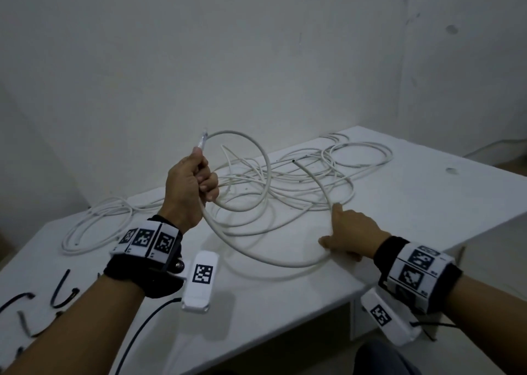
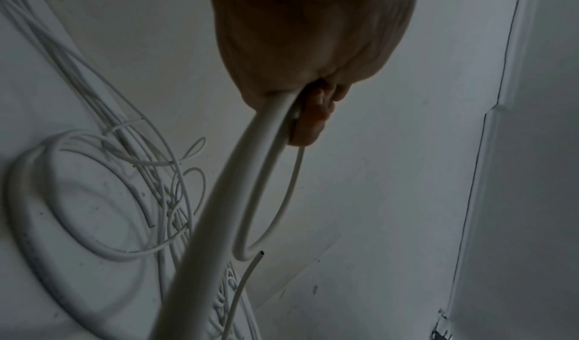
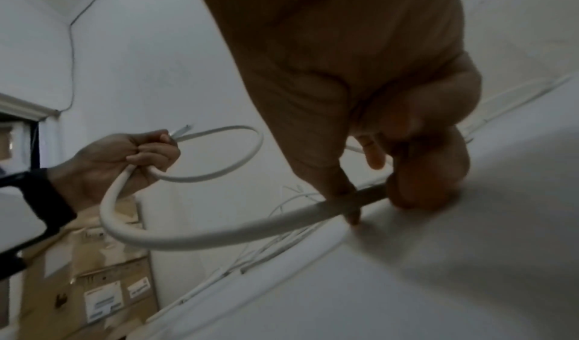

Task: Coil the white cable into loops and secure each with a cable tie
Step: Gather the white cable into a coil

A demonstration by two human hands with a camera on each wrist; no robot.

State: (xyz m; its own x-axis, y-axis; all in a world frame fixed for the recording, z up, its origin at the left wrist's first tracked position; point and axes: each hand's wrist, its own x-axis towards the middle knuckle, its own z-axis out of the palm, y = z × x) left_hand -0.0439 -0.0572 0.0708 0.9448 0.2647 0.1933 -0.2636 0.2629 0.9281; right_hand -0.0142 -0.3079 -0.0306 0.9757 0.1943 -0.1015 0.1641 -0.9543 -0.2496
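Note:
A thick white cable (image 1: 256,256) lies in wide curves on the white table (image 1: 427,203). My left hand (image 1: 204,182) is raised above the table and grips one upright loop of it in a fist, with the plug end (image 1: 203,140) sticking up past the knuckles. In the left wrist view the left hand (image 2: 301,102) holds two strands of the cable (image 2: 219,209). My right hand (image 1: 339,232) rests on the table near the front edge. In the right wrist view the right hand (image 3: 376,192) has thumb and curled fingers pinching the cable (image 3: 219,241). Black cable ties (image 1: 61,297) lie at the near left.
A tangle of thin white wires (image 1: 285,180) covers the table's middle. A flat coil (image 1: 359,155) lies at the back and another bundle (image 1: 94,226) at the left. Cardboard boxes (image 3: 103,283) stand below the table. The front table edge runs just under my right wrist.

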